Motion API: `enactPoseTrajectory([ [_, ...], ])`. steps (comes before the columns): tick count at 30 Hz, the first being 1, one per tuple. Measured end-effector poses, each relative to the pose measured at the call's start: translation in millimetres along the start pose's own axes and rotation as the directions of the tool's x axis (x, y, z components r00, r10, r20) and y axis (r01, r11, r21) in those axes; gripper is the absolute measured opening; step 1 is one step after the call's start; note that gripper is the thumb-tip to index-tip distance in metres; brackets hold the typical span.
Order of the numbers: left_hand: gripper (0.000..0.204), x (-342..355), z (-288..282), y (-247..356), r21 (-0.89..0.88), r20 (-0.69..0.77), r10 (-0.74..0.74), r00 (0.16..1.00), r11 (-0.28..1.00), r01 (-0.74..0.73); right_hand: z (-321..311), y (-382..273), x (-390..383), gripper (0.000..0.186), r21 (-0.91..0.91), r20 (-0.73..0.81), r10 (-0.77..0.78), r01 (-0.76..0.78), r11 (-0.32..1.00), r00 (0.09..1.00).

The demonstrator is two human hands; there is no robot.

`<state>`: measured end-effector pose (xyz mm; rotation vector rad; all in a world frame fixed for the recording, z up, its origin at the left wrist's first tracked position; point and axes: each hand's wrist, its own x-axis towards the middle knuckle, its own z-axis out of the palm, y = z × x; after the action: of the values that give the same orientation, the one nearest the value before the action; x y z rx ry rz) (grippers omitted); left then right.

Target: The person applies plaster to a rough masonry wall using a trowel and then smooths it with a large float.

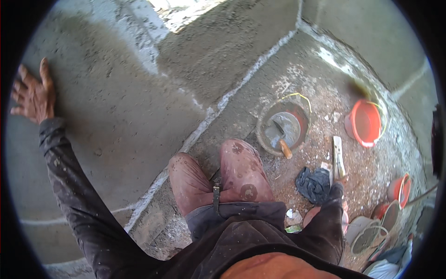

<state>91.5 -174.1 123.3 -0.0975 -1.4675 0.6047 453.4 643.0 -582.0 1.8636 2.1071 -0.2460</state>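
My left hand (35, 95) lies flat with fingers spread on the grey plastered wall (107, 125) at the left. Low on my right side, my right hand (342, 179) is closed around the near end of a long, narrow, pale flat tool (338, 156); its exact kind is unclear and most of the fingers are hidden. Ahead of my knees stands a mortar-crusted bucket (263, 132) with a yellow handle and grey wet mix inside. A trowel (285, 149) with a wooden handle leans in it, blade inward, handle over the near rim.
A red bucket (355, 128) stands further right, near the far wall. Beside my right hand lies a crumpled black plastic bag (312, 185). Another red bucket (398, 191) and a pale bucket (358, 229) sit at the lower right. Rubble and white crumbs cover the floor (320, 109).
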Motion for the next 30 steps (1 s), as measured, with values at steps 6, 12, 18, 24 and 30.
enactPoseTrajectory([
  [6,0.097,3,-4,7,-0.056,-0.017,0.022,1.0,0.998,-0.023,12,3,5,0.081,-0.062,-0.062,-0.029,0.025,0.998,0.998],
  [12,0.096,5,-8,6,-0.059,0.021,0.037,0.999,0.998,-0.036,-75,-15,-51,0.072,0.34,-0.371,-0.374,0.499,0.797,0.85],
  [18,0.097,0,-4,2,-0.085,0.016,0.007,1.0,0.996,-0.006,-160,-189,-223,0.052,0.737,-0.606,-0.572,0.66,-0.142,0.553],
  [24,0.093,0,-4,2,-0.1,-0.019,-0.016,1.0,0.995,0.014,-171,-334,-527,0.053,0.661,-0.725,-0.573,0.62,-0.422,0.382],
  [30,0.089,-2,2,1,-0.123,-0.042,-0.003,0.999,0.992,-0.002,-206,-397,-727,0.06,0.523,-0.802,-0.588,0.597,-0.608,0.104],
])
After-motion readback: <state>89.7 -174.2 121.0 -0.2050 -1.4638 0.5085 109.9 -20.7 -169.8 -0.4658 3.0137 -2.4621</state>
